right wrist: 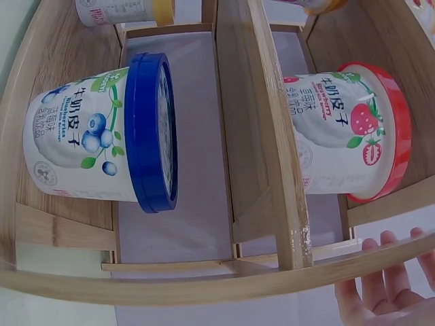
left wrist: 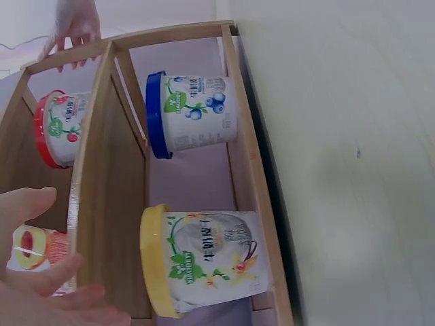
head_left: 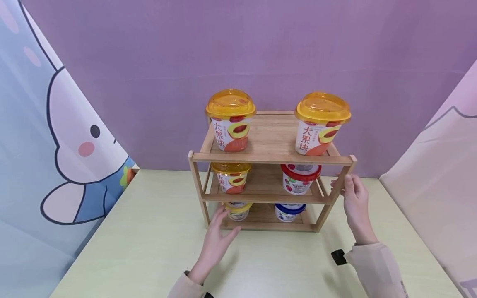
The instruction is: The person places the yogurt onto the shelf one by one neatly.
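Note:
A three-tier wooden rack stands on the table. My right hand grips its right front post, thumb in front and fingertips behind. My left hand has its fingers spread before the lower left of the rack, nearest a yellow-lidded cup; whether it touches the rack is unclear. In the right wrist view a blue-lidded blueberry cup sits on the bottom tier, and a red-lidded strawberry cup on the middle one. An orange-lidded fruit cup stands at the middle tier's left.
Two more orange-lidded fruit cups, a left one and a right one, stand on the top tier. Behind the pale table is a purple backdrop. A cartoon-printed cloth hangs at the left, a pale cloth at the right.

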The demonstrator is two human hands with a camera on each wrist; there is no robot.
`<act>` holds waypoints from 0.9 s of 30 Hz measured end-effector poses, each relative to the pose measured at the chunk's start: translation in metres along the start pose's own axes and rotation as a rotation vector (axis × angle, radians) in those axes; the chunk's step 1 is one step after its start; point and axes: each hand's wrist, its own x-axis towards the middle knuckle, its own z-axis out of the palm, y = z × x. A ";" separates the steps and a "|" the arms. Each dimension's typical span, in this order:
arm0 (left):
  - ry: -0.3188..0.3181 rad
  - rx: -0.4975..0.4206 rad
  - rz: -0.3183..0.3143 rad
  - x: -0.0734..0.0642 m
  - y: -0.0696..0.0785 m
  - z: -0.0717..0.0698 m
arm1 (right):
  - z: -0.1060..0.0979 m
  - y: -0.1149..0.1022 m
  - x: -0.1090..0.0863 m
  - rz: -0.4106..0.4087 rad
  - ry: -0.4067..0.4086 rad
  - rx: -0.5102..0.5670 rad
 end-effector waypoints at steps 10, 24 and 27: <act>-0.044 0.093 0.138 -0.013 0.002 -0.014 | -0.004 0.002 -0.011 -0.061 -0.055 -0.194; 0.110 0.320 0.393 -0.018 -0.021 -0.045 | -0.016 0.008 -0.033 -0.250 -0.008 -0.443; 0.132 0.390 0.469 -0.016 -0.027 -0.053 | -0.024 0.013 -0.037 -0.385 -0.043 -0.495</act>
